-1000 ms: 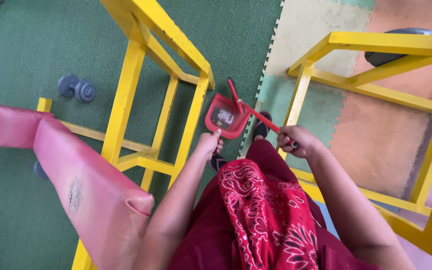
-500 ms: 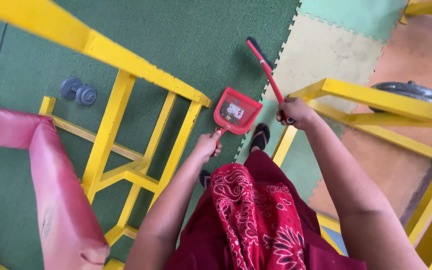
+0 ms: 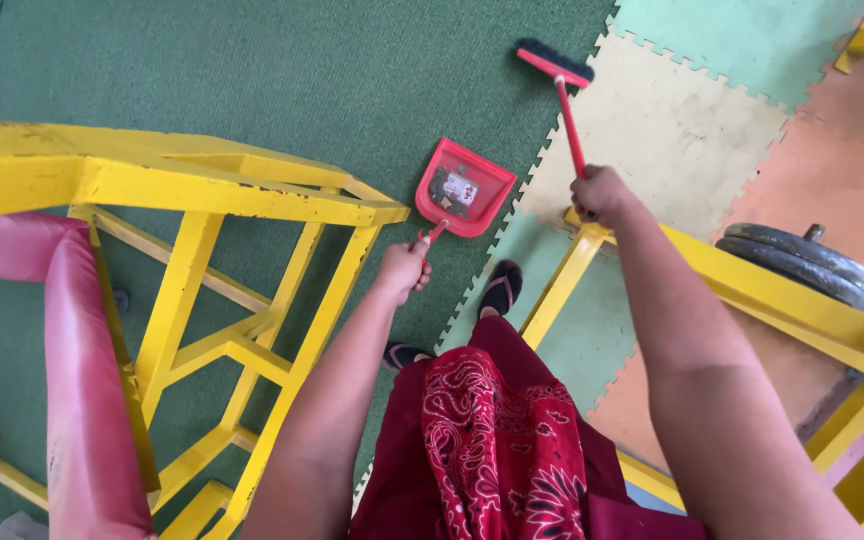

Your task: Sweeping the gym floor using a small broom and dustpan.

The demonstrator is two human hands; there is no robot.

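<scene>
Bare arms, a maroon garment under a red paisley-patterned cloth, dark sandals.

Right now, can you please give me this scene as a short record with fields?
left hand: left hand grips the handle of a red dustpan
right hand: right hand grips a red broom
broom head: at the edge of the foam mats
dustpan contents: some debris
nearby: yellow frame, pink bench pad, weight plates

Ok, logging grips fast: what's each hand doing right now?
Left hand: closed on the red dustpan handle.
Right hand: closed on the red broom handle.
</scene>
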